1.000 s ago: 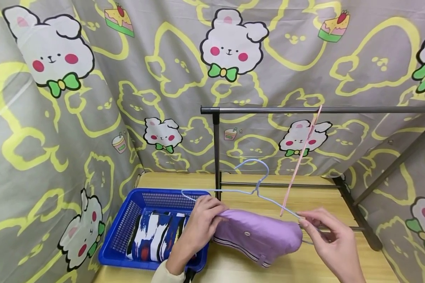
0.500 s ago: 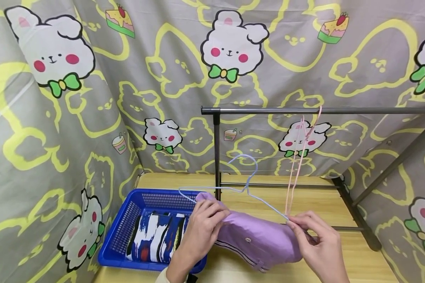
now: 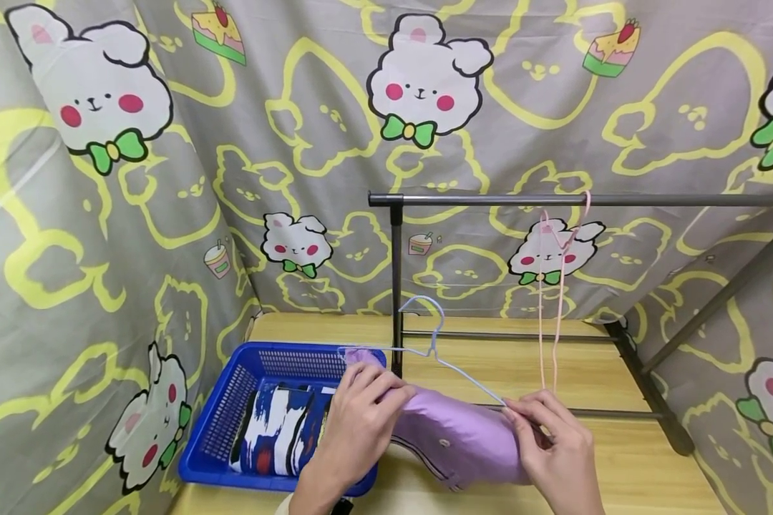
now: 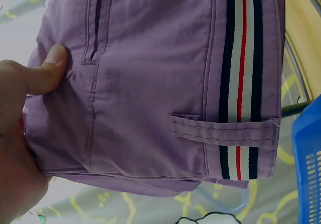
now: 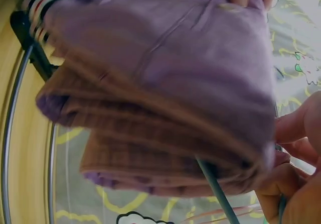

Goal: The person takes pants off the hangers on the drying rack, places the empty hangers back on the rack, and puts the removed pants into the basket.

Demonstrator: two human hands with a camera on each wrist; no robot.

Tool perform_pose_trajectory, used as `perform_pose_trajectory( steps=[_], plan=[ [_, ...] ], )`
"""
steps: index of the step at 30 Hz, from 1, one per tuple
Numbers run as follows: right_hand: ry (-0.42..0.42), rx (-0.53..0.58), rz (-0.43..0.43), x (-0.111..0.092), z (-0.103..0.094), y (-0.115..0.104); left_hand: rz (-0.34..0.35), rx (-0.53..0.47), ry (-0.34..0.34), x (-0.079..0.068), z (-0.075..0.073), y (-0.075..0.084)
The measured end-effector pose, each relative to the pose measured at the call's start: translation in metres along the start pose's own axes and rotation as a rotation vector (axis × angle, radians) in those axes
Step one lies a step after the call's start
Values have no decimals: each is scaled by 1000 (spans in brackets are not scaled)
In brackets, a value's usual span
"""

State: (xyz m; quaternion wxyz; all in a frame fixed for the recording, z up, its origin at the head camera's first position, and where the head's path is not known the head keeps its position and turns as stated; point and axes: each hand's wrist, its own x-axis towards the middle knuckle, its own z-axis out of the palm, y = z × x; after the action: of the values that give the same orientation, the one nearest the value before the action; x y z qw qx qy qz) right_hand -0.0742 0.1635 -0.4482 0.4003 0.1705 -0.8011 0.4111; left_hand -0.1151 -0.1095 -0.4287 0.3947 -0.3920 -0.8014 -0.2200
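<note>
Folded purple trousers hang from my left hand, whose thumb lies on the upper side of the cloth. A belt loop and a striped waistband show in the left wrist view. My right hand pinches one end of a light blue clothes hanger beside the trousers. The hanger's hook points up and its other arm reaches behind my left hand. In the right wrist view, a hanger bar runs in under the folded layers; where it ends is hidden.
A blue basket with folded patterned cloth stands at the left on the wooden table. Behind my hands is a dark metal clothes rack, with a pink hanger on its rail. Patterned curtains surround the table.
My right hand and the blue hanger have moved left, and the trousers have shifted slightly left. On the rail, the pink hanger has turned from edge-on, so both its sides show.
</note>
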Motion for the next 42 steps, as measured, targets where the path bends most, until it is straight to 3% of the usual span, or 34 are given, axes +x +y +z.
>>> perform_pose_trajectory(
  steps=[8,16,20,27,32,39,42],
  plan=[
    [-14,-66,73,-13,-3,10,44,-107,-15,3,-14,-5],
    [59,-161,248,-20,-6,13,-70,-112,-6,-9,-31,-21],
    [98,-206,290,-17,-6,11,-112,-125,27,-19,-41,-32],
    [106,-297,234,-13,-20,3,-158,-91,110,-34,-59,-48],
    [115,-309,202,-11,-29,-2,-180,-57,112,-44,-68,-56],
    [207,-278,109,5,-32,-9,-216,-46,121,-53,-75,-60],
    [197,-311,116,9,-42,-11,-225,-46,128,-55,-76,-61]
  ],
)
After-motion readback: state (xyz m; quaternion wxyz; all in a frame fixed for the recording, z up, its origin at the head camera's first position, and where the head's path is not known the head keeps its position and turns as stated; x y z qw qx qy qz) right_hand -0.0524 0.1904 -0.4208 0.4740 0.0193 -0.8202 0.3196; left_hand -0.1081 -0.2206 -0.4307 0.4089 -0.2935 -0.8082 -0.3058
